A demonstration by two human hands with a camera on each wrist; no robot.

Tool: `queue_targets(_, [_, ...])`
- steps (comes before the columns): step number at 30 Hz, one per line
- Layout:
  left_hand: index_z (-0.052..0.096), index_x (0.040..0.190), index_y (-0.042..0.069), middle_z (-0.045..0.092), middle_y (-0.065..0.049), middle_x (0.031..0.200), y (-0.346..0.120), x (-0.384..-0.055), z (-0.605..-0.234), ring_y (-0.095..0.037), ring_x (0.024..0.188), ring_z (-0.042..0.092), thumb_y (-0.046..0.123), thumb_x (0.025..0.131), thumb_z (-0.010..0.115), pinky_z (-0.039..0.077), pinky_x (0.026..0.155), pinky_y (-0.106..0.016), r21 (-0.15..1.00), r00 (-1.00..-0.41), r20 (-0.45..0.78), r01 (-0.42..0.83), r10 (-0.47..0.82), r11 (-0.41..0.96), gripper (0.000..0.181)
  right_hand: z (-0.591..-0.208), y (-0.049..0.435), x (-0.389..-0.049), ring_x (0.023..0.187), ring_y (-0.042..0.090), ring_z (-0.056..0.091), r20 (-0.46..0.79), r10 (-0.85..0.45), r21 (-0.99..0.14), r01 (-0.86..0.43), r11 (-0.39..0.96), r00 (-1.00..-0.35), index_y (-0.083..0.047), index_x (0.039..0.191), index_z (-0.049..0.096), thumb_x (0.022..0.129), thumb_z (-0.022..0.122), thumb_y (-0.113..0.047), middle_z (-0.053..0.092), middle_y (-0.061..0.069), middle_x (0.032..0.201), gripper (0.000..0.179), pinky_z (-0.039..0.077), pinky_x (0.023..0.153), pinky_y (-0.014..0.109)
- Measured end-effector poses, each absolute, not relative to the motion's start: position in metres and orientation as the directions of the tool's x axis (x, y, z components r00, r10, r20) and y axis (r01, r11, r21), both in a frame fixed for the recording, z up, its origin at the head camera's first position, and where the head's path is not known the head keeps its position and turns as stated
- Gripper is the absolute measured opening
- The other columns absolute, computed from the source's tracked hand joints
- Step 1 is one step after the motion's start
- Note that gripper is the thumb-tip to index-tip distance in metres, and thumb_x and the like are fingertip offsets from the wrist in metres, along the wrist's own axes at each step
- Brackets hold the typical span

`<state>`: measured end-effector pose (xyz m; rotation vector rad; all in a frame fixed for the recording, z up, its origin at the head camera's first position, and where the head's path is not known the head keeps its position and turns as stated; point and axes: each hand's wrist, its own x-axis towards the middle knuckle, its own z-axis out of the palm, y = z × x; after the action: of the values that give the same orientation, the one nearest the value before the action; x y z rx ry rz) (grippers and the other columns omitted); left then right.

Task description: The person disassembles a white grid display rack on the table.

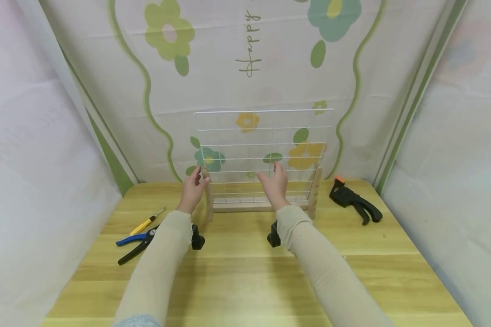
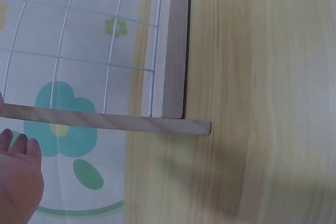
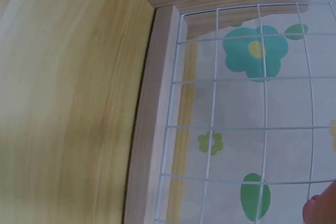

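A white wire grid panel [image 1: 266, 159] stands upright in a wooden frame, with a pale crossbar [image 1: 243, 207] low between two side posts. My left hand [image 1: 193, 190] is at the upper end of the left post [image 1: 209, 200]. Its thumb lies against the post in the left wrist view, while the other fingers [image 2: 32, 153] bend loosely on the outer side. My right hand [image 1: 275, 182] is in front of the grid's middle, thumb and fingers spread apart with nothing between them. Only a bit of that hand [image 3: 321, 205] shows in the right wrist view.
A yellow screwdriver [image 1: 142, 225] and blue-and-black handled pliers [image 1: 137, 243] lie left on the wooden table [image 1: 237, 286]. A black clamp with an orange tip [image 1: 353, 200] lies at the right. Flower-printed fabric [image 1: 270, 86] hangs close behind the grid.
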<state>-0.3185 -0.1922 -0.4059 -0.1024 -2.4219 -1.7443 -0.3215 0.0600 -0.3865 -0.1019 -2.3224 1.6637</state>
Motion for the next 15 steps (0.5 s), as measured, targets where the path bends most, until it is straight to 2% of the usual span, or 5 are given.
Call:
queue_targets(6, [0.023,0.147,0.010,0.024,-0.014,0.150,-0.192,-0.321,-0.407,-0.028,0.137,0.026,0.019,0.096,0.051,0.027,0.111,-0.037,0.915,-0.988,0.153,0.139,-0.007,0.379,0.059,-0.379,0.055,-0.329,0.127,0.031,0.037,0.123,0.245,-0.956,-0.049,0.290,-0.962,-0.001,0.138,0.035,0.080,0.071,-0.029,0.040,0.017,0.137,0.074,0.034,0.106,0.042])
queue_targets(10, [0.024,0.147,0.009,0.028,-0.016,0.149,-0.189,-0.322,-0.407,-0.028,0.136,0.029,0.018,0.096,0.050,0.029,0.110,-0.036,0.934,-0.988,0.151,0.131,-0.035,0.331,0.057,-0.376,0.049,-0.334,0.128,0.031,0.036,0.065,0.253,-0.971,-0.003,0.239,-0.965,-0.001,0.137,0.036,0.079,0.073,-0.030,0.039,0.017,0.139,0.075,0.033,0.107,0.040])
queue_targets(15, [0.028,0.145,0.005,0.034,-0.019,0.145,-0.184,-0.324,-0.408,-0.029,0.132,0.036,0.013,0.097,0.048,0.035,0.107,-0.036,0.935,-0.978,0.193,0.157,-0.084,0.317,0.053,-0.375,0.044,-0.338,0.129,0.029,0.036,0.057,0.280,-0.980,0.000,0.200,-0.958,-0.002,0.135,0.037,0.078,0.074,-0.029,0.039,0.015,0.139,0.074,0.033,0.107,0.039])
